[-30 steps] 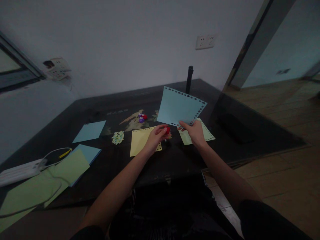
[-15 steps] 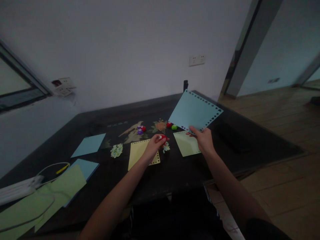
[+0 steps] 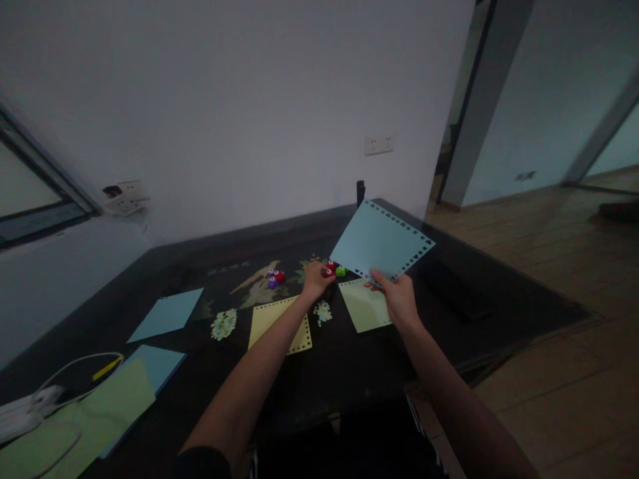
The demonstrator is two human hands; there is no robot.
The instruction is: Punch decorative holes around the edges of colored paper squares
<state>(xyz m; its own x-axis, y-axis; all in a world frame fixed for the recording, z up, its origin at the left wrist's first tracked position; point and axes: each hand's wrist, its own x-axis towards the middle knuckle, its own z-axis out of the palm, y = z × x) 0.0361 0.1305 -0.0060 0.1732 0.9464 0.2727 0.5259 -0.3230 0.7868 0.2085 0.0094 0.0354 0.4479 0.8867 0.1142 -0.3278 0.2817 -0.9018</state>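
Note:
My right hand (image 3: 401,296) pinches the lower corner of a light blue sheet of paper (image 3: 380,241), held tilted above the table, with small shaped holes along two or more edges. My left hand (image 3: 315,279) reaches over the table, its fingers closed on a small red craft punch (image 3: 327,272). Right beside that punch are another red punch (image 3: 331,265) and a green punch (image 3: 341,271). Below my left hand lies a little heap of paper bits (image 3: 322,312). A yellow sheet (image 3: 269,318) with punched edges is partly under my left forearm, and a pale green sheet (image 3: 367,309) lies beneath the blue one.
Purple and red punches (image 3: 274,278) cluster at mid-table. Left of the yellow sheet is a larger heap of paper bits (image 3: 224,324). Blue paper (image 3: 167,315), green paper (image 3: 107,412) and a white power strip (image 3: 30,412) with cable occupy the left side.
My left hand has moved forward with the red punch, up to the other red and green punches. My right hand still holds the blue sheet. The camera view has tilted slightly upward.

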